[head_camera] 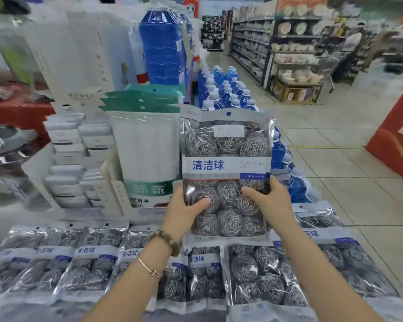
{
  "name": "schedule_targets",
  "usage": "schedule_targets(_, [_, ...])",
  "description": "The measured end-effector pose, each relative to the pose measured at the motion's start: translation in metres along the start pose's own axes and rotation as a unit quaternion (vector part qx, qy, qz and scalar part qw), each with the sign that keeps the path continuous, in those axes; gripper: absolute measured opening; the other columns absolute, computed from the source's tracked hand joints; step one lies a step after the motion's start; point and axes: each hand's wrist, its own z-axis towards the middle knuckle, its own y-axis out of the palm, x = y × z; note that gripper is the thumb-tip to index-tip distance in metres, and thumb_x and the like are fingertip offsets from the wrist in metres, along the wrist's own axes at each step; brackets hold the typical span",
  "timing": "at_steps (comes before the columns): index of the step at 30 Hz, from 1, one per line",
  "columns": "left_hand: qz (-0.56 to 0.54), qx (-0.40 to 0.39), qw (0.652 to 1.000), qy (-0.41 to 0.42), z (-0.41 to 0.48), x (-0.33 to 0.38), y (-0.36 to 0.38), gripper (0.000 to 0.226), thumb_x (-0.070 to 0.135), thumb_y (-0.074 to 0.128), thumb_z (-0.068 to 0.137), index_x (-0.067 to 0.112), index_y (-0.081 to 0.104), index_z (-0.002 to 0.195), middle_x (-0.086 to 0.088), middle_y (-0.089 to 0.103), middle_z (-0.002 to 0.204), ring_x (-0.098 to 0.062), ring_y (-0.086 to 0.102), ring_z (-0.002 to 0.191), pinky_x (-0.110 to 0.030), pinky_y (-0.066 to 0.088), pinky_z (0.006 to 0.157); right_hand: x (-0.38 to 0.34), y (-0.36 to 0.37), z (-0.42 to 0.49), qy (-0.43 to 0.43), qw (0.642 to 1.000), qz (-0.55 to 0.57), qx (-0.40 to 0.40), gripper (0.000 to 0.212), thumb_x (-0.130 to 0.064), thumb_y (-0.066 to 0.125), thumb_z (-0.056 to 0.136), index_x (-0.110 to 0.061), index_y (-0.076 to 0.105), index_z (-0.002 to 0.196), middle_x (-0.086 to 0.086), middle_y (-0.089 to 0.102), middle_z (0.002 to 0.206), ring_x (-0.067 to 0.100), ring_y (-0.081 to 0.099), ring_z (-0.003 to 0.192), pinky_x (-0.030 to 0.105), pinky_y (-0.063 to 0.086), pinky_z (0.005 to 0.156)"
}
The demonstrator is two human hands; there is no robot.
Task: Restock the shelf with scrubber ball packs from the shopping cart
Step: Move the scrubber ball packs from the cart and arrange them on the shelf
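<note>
Pack (226, 173): glossy clear film, coiled steel scrubber balls inside, held upright. Left hand (184, 211) at 7 o'clock, right hand (269, 201) at 5; both grips clamped on its lower half.

Held pack (226, 173): we grip it upright in both hands, left hand (184, 209) at its lower left edge, right hand (268, 201) at its lower right, thumbs on the front. Steel scrubber balls show through the clear film; a blue-lettered white band crosses its middle. Below the pack: a row of like packs (63, 263) lying flat, side by side. Left of it: a white towel roll (147, 154) under green cards. Behind it: blue bottles (228, 91). Left wrist: bead bracelet (168, 240) and thin bangle (149, 268).
</note>
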Motion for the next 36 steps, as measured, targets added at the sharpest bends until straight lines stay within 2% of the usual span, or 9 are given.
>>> schedule_targets(4, [0.044,0.009,0.999,0.023,0.034,-0.001,0.009,0.043,0.020,0.069,0.080,0.018,0.049,0.118,0.007,0.057,0.112,-0.009,0.055,0.097,-0.024,0.046,0.085,0.013,0.006,0.030,-0.015,0.996,-0.085,-0.001,0.031,-0.032,0.077,0.074,-0.027,0.057,0.097,-0.003,0.063,0.093,0.010,0.056,0.079,0.030,0.046,0.071])
schedule_targets(8, [0.050,0.042,0.998,0.019,0.067,-0.012,0.019,0.045,0.012,0.072,0.076,0.015,0.052,0.117,0.004,0.062,0.110,-0.012,0.058,0.100,-0.025,0.045,0.089,0.023,0.010,0.059,-0.021,0.991,-0.134,-0.013,0.037,-0.032,0.078,0.074,-0.026,0.060,0.106,-0.007,0.065,0.099,0.016,0.060,0.091,0.033,0.049,0.076])
schedule_targets(12, [0.062,0.080,0.995,0.013,0.090,-0.018,0.034,0.046,0.011,0.070,0.078,0.012,0.050,0.119,0.005,0.058,0.109,-0.011,0.054,0.101,-0.014,0.038,0.087,0.035,0.016,0.092,-0.035,0.988,-0.151,-0.010,0.045,-0.034,0.078,0.074,-0.022,0.059,0.113,-0.003,0.065,0.109,0.020,0.059,0.101,0.038,0.049,0.082])
schedule_targets(15, [0.046,0.101,0.994,0.004,0.103,-0.026,0.047,0.047,0.009,0.069,0.079,0.012,0.049,0.121,-0.002,0.061,0.116,-0.019,0.056,0.108,-0.032,0.044,0.096,0.045,0.018,0.111,-0.034,0.989,-0.142,-0.025,0.046,-0.033,0.078,0.074,-0.019,0.058,0.113,-0.001,0.066,0.110,0.021,0.060,0.102,0.039,0.050,0.085])
schedule_targets(17, [0.041,0.121,0.992,0.002,0.108,-0.030,0.054,0.048,0.008,0.069,0.079,0.013,0.049,0.122,-0.002,0.061,0.117,-0.018,0.056,0.109,-0.035,0.043,0.098,0.052,0.019,0.121,-0.037,0.990,-0.130,-0.038,0.045,-0.029,0.078,0.074,-0.017,0.059,0.113,0.000,0.066,0.110,0.020,0.060,0.102,0.037,0.049,0.085])
schedule_targets(21, [0.050,0.149,0.988,-0.005,0.117,-0.038,0.061,0.048,0.010,0.069,0.079,0.012,0.050,0.123,-0.002,0.062,0.117,-0.016,0.056,0.107,-0.030,0.042,0.096,0.063,0.023,0.135,-0.053,0.990,-0.116,-0.055,0.042,-0.029,0.077,0.075,-0.017,0.060,0.112,-0.001,0.066,0.108,0.021,0.060,0.100,0.039,0.049,0.086])
schedule_targets(24, [0.080,0.158,0.984,-0.013,0.120,-0.045,0.064,0.048,0.012,0.069,0.079,0.010,0.050,0.123,-0.004,0.062,0.118,-0.020,0.057,0.110,-0.033,0.044,0.096,0.071,0.028,0.140,-0.049,0.989,-0.117,-0.073,0.042,-0.030,0.075,0.077,-0.019,0.060,0.115,-0.001,0.066,0.109,0.020,0.059,0.100,0.036,0.048,0.085])
schedule_targets(28, [0.137,0.151,0.978,-0.042,0.123,-0.052,0.065,0.049,0.014,0.064,0.084,0.008,0.042,0.128,-0.007,0.058,0.123,-0.024,0.054,0.114,-0.027,0.039,0.093,0.085,0.034,0.140,-0.045,0.989,-0.104,-0.097,0.038,-0.029,0.075,0.077,-0.023,0.060,0.111,-0.002,0.068,0.104,0.019,0.062,0.097,0.035,0.049,0.082])
schedule_targets(36, [0.212,0.131,0.962,-0.110,0.130,-0.057,0.068,0.043,0.014,0.055,0.090,0.004,0.036,0.128,-0.016,0.055,0.126,-0.030,0.052,0.114,-0.034,0.040,0.093,0.088,0.043,0.147,-0.047,0.969,-0.198,-0.142,0.039,-0.038,0.066,0.083,-0.024,0.051,0.117,0.000,0.066,0.106,0.025,0.060,0.096,0.041,0.050,0.079])
